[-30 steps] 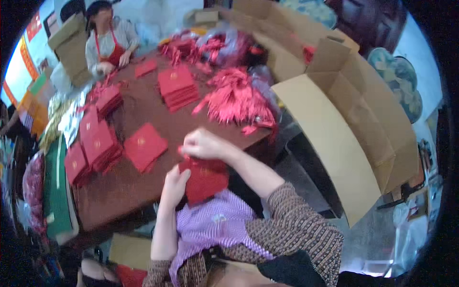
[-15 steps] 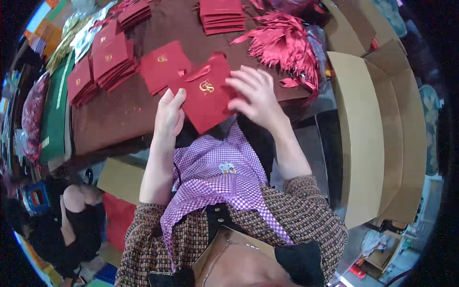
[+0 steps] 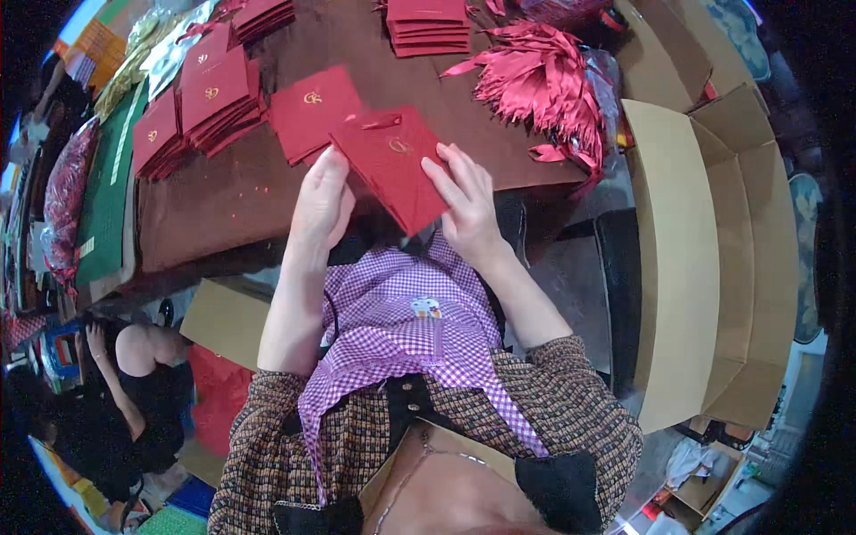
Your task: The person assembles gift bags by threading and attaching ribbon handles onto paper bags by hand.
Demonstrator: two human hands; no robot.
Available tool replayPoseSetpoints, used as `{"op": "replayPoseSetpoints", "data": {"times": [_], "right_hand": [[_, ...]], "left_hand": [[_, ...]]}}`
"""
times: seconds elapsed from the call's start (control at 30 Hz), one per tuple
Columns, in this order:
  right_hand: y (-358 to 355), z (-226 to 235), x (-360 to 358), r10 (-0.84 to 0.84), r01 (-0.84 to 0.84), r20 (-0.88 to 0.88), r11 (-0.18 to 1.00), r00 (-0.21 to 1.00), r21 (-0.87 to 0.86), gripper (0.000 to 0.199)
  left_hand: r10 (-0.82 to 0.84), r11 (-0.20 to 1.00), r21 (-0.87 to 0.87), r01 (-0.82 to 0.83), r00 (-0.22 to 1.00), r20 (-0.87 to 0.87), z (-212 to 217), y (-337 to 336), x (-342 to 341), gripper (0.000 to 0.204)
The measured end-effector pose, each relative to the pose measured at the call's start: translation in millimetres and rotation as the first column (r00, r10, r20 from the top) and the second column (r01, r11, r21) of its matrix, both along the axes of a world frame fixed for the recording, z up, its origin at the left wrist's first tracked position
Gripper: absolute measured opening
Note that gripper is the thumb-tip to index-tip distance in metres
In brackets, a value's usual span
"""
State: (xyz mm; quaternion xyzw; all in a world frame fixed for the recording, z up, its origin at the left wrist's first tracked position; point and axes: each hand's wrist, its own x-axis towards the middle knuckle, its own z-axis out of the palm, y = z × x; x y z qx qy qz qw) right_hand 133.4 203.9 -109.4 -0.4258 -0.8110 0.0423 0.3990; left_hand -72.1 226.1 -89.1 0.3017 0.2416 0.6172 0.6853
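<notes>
The left hand (image 3: 323, 196) is closed, its fingers curled and its thumb raised against the upper left corner of a red bag (image 3: 388, 165), which it grasps; the right hand (image 3: 467, 201) is half open, its fingers parted and lightly bent, their tips on the bag's right-hand edge; whether its thumb grips from behind cannot be told.

The red bag is tilted, in the air between the two hands, above the lap and before the near edge of the table (image 3: 201, 214); its front bears a gold emblem, and a ribbon shows at its upper edge; below it lies the purple checked apron (image 3: 401, 299).

Just beyond the left hand, a flat red pile (image 3: 308, 116) rests on the brown-covered table, partly overlapped in view by the held bag; farther left stand neat red stacks (image 3: 214, 94), and toward the far edge another stack (image 3: 428, 27); to the right of that one, a heap of red ribbons (image 3: 539, 85) fans out.

Well to the right of the right hand stands an open cardboard box (image 3: 673, 267); at lower left, another person's knee (image 3: 147, 348) shows.
</notes>
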Motion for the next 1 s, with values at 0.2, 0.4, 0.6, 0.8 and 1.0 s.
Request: {"op": "replayPoseSetpoints", "data": {"times": [0.2,0.4,0.6,0.8,1.0], "right_hand": [[8.6,-5.9,-10.9,-0.034,-0.344,-0.721,0.862,0.692,-0.372,0.030],[30.5,-19.1,-7.3,-0.183,-0.583,-0.764,0.544,0.619,-0.603,0.033],[146.7,-8.1,34.6,-0.183,0.091,-0.273,0.944,0.945,-0.316,0.030],[234.7,-34.8,36.0,-0.223,0.228,0.446,0.973,0.867,0.043,0.024],[236.8,-36.1,28.9,-0.213,0.227,0.455,0.974,0.864,0.024,0.010]], "left_hand": [[0.265,0.964,0.194,-0.181,0.632,-0.728,-7.4,12.2,-15.5,0.033],[0.385,0.911,0.352,-0.217,0.133,-0.913,-8.5,26.8,-24.0,0.019],[0.109,0.980,0.040,-0.194,0.361,-0.926,-30.2,44.4,-44.8,0.014],[0.028,0.988,-0.068,-0.137,0.596,-0.802,-33.1,49.6,-33.3,0.010],[-0.021,0.989,-0.115,-0.090,0.695,-0.719,-36.1,48.8,-32.9,0.021]]}}
